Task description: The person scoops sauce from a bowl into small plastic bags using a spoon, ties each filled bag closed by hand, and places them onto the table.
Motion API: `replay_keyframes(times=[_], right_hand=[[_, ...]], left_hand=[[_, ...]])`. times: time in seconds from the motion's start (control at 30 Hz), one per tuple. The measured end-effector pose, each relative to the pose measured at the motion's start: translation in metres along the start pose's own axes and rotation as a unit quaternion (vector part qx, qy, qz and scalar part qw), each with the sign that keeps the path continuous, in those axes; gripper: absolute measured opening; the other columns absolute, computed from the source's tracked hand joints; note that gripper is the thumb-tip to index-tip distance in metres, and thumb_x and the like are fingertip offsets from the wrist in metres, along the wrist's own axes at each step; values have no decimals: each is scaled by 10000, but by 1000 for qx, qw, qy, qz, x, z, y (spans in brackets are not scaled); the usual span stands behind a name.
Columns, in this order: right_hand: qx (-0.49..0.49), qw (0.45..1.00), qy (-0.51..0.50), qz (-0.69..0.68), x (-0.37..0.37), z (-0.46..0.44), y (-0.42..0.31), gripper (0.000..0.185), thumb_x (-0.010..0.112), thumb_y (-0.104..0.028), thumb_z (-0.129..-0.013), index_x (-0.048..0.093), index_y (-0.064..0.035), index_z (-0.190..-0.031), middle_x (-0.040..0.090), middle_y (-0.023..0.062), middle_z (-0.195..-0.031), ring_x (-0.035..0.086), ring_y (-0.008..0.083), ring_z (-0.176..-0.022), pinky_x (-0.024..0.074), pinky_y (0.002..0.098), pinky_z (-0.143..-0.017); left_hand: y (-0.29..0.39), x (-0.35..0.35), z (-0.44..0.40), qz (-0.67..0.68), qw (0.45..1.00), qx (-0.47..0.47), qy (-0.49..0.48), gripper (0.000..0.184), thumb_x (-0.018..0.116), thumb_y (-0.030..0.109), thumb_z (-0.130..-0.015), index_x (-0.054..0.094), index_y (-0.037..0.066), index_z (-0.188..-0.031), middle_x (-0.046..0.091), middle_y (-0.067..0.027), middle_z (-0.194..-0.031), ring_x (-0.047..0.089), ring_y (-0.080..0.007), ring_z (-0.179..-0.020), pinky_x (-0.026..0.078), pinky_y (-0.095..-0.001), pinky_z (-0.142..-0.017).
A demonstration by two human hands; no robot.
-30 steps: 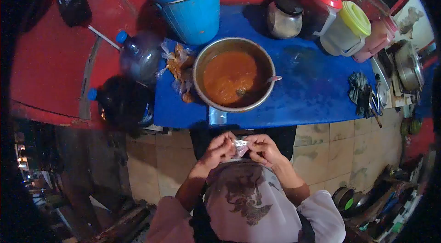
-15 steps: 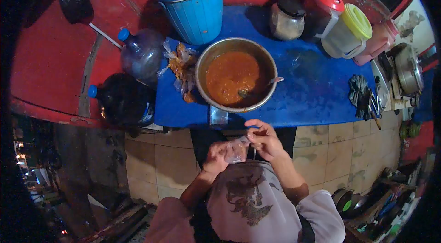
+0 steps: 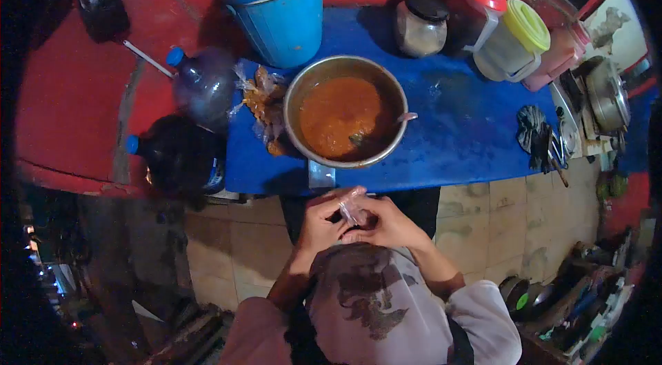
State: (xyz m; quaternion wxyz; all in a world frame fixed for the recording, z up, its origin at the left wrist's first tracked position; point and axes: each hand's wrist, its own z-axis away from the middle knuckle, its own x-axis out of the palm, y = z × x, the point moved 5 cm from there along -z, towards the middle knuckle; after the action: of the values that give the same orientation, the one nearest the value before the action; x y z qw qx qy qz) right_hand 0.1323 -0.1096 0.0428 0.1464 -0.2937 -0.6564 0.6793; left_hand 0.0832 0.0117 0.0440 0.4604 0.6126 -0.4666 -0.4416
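Both of my hands are together just below the front edge of the blue table. Between them is a small clear plastic bag [image 3: 353,210]. My left hand [image 3: 321,224] has its fingers curled round the bag's left side. My right hand [image 3: 387,221] closes on the bag from the right. In front of them a metal pot [image 3: 293,137] holds orange-red sauce [image 3: 338,113], with a spoon handle [image 3: 407,116] resting over its right rim. Sauce-stained plastic bags [image 3: 263,106] lie left of the pot, and a flat clear packet [image 3: 321,174] sits at the table edge.
Behind the pot stands a blue bucket [image 3: 283,23]. Two large bottles [image 3: 207,92] are at the left. A black-lidded jar [image 3: 420,30], a red-lidded jug [image 3: 476,10] and a yellow-lidded jug [image 3: 509,47] line the back right. Utensils [image 3: 553,151] and a dark cloth [image 3: 531,127] lie at the right.
The right hand's raised fingers have come down onto the plastic bag. Both hands have drawn together round it, and the bag is more bunched. The camera view has shifted slightly.
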Motion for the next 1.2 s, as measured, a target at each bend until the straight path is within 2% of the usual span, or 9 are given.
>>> replay_keyframes(times=[0.17, 0.27, 0.33, 0.43, 0.53, 0.7, 0.87, 1.07, 1.2], right_hand=[[33, 988, -149, 25, -21, -4, -20, 331, 818, -264, -686, 614, -43, -822, 549, 80, -654, 542, 160, -624, 421, 308, -553], [-24, 986, 163, 12, -87, -12, -6, 221, 658, -169, -846, 633, -60, -1036, 656, 60, -829, 561, 138, -635, 431, 294, -543], [56, 895, 352, 269, -128, -26, -25, 252, 616, -214, -875, 613, -21, -1037, 603, 122, -869, 594, 224, -700, 458, 314, -611], [63, 839, 358, 404, -153, -42, 14, 262, 629, -249, -871, 624, -26, -1007, 565, 138, -867, 604, 248, -722, 456, 327, -597], [37, 859, 310, 406, -159, -60, 9, 224, 638, -224, -863, 634, -8, -922, 618, 120, -834, 609, 218, -647, 464, 339, -555], [107, 965, 234, -50, -146, -106, 10, 112, 643, -111, -829, 637, 0, -811, 654, 49, -691, 530, 105, -476, 412, 268, -424], [105, 971, 195, -88, -133, -127, 15, 112, 633, -111, -844, 632, 0, -829, 636, 39, -686, 479, 68, -447, 359, 221, -390], [50, 965, 209, -153, -138, -122, -46, 153, 640, -138, -861, 624, 6, -812, 634, 30, -682, 444, 60, -429, 317, 214, -373], [20, 973, 192, -124, -127, -117, -89, 157, 647, -146, -864, 636, 5, -823, 649, 38, -705, 504, 57, -517, 372, 214, -443]], left_hand=[[2, 5, -1, 43, 996, 57, -49, 370, 686, 17, -773, 618, -19, -1135, 616, -165, -1167, 625, -266, -1023, 500, -357, -875], [-36, 3, 7, 359, 930, -46, 59, 398, 688, 182, -809, 587, 14, -1156, 627, -149, -1148, 632, -281, -985, 514, -415, -840], [-40, -2, 9, 409, 905, -60, 97, 427, 683, 220, -822, 559, 16, -1176, 634, -128, -1094, 633, -255, -921, 526, -399, -785], [-42, -7, 4, 430, 890, -72, 136, 488, 680, 236, -834, 497, 16, -1228, 619, -58, -964, 594, -158, -784, 519, -292, -690], [-52, -17, -4, 601, 787, 32, 138, 343, 635, 96, -858, 538, 14, -1176, 600, -86, -1055, 593, -200, -966, 531, -272, -784], [-42, -18, -16, 694, 713, 6, 94, 319, 596, 186, -886, 548, 13, -1150, 522, -89, -1244, 546, -196, -1103, 493, -319, -959], [-56, -24, -20, 762, 631, -3, 145, 423, 585, 195, -903, 484, 21, -1276, 522, -150, -1251, 536, -237, -1150, 491, -310, -960], [-32, -28, -27, 354, 891, -100, 266, 472, 601, 141, -899, 433, -18, -1311, 574, -141, -1205, 610, -243, -1047, 547, -317, -841], [-21, -19, -43, 269, 931, -75, 235, 496, 656, -24, -815, 472, -56, -1274, 605, -146, -1139, 620, -226, -1013, 521, -327, -868]])
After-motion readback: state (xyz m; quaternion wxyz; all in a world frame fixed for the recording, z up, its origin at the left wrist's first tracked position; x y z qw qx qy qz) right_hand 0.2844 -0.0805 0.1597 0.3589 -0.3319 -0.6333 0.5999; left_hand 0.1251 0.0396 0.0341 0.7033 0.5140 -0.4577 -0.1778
